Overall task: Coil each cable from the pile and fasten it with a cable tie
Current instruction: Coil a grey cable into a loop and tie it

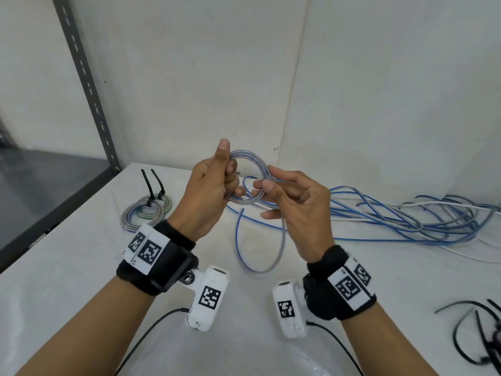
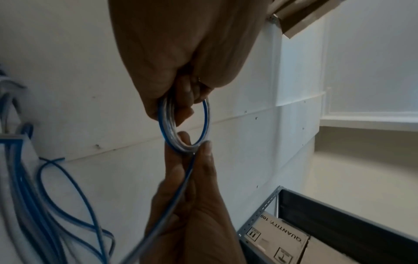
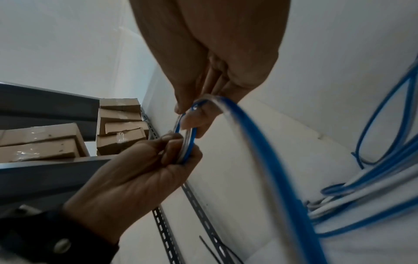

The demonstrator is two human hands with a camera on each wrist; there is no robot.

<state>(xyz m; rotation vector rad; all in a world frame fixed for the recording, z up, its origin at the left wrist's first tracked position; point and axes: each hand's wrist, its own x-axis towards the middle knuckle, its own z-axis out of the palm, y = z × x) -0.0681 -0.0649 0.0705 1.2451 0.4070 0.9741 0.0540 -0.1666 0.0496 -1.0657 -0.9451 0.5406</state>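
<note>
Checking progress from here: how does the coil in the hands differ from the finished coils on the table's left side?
The coil in the hands is raised off the table, gripped by the left hand and pinched by the right hand; the finished coils lie flat. Its loose tail still hangs down in a loop; theirs are wound in. It carries no tie; they carry black cable ties. Both are round loops of clear-sheathed cable with blue.

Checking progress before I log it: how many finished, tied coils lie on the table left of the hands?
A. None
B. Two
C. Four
B: the head view shows two finished coils lying overlapped on the white table, each with a black cable tie sticking up, while the left hand and right hand hold a third coil not yet tied.
</note>
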